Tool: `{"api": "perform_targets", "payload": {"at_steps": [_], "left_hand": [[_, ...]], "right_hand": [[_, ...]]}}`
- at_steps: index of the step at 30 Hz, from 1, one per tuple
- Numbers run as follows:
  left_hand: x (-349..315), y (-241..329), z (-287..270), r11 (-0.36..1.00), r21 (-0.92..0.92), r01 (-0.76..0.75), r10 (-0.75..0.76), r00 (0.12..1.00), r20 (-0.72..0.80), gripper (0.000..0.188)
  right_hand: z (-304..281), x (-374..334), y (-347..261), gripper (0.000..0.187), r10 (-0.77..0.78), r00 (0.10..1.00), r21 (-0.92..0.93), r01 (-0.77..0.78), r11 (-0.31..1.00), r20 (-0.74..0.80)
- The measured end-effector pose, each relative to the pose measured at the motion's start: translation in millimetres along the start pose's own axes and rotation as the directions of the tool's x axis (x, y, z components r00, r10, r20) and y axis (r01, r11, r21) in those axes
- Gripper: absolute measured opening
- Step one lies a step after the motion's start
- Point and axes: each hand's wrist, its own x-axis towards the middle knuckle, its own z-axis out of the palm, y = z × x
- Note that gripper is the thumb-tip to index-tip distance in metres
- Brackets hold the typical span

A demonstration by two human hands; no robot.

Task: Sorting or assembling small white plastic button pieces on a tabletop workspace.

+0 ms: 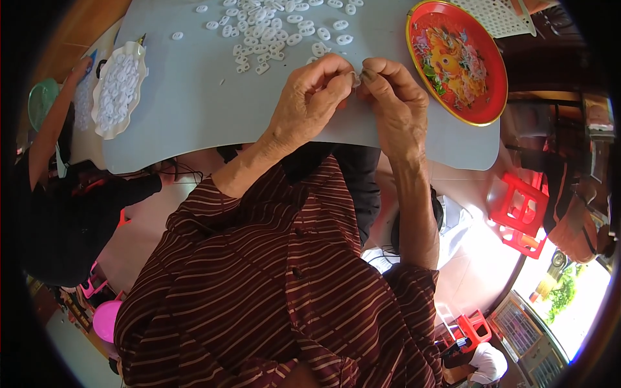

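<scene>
My left hand (315, 94) and my right hand (393, 90) meet over the near part of the grey table (213, 110). Both are closed, fingertips and thumbs pinching a small whitish plastic piece (356, 79) between them. Fingers cover most of that piece, so its full shape does not show. Just beyond my hands lies a loose heap of small white oval plastic pieces (259, 32), each with openings in it. Some of them are scattered singly around the heap's edge.
A round red tray (498, 97) with a gold rim and floral print, holding small scraps, sits at the right. A scalloped white dish (108, 132) full of white pieces stands left. Beyond the tray is a white perforated basket (495, 16). Another person's arm (48, 139) reaches in at left.
</scene>
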Motion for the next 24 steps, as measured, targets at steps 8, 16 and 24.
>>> {"api": "perform_targets", "payload": {"at_steps": [8, 16, 24], "left_hand": [[1.2, -2.5, 0.5, 0.999, -0.006, -0.033, 0.033, 0.999, -0.015, 0.012], [0.7, -1.5, 0.8, 0.996, 0.03, -0.082, 0.082, 0.997, -0.002, 0.01], [-1.9, -1.9, 1.8, 0.994, 0.036, -0.106, 0.106, 0.994, 0.006, 0.009]], "right_hand": [[3.5, 0.0, -0.2, 0.014, -0.024, 1.0, 0.029, 0.024, 0.999, -0.009], [5.7, -1.1, 0.8, 0.013, -0.045, 0.998, 0.064, 0.048, 0.997, -0.045], [5.9, -4.2, 2.4, 0.014, -0.064, 0.996, 0.096, 0.07, 0.993, -0.062]]}}
